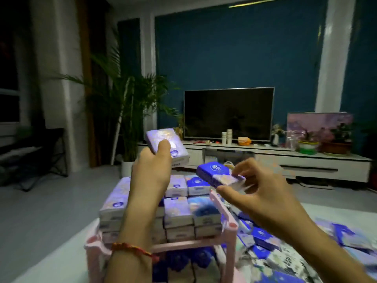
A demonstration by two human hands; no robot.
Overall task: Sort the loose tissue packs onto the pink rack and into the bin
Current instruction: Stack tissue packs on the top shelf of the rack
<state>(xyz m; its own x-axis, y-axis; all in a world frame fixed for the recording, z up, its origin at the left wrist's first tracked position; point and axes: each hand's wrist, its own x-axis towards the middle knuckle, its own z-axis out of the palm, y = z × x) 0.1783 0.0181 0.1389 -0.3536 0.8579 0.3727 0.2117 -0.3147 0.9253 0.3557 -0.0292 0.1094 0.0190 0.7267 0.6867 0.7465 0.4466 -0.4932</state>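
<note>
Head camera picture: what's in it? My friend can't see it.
The left hand holds a pale pack and the right hand a blue pack above a pink rack full of packs. Loose packs lie at right; a TV stands behind.

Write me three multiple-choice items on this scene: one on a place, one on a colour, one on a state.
1. Where do the stacked packs sit?
A. on the TV stand
B. on the pink rack
C. on the folding chair

2. What colour is the pack in the right grip?
A. dark blue
B. red
C. green

3. What is the left grip doing?
A. lying flat on the floor
B. hanging empty
C. holding a pale pack up

Answers:
1. B: the stacks fill the rack's top tier.
2. A: thumb and fingers pinch a dark blue pack.
3. C: its fingers curl round the pale pack above the rack.
</note>
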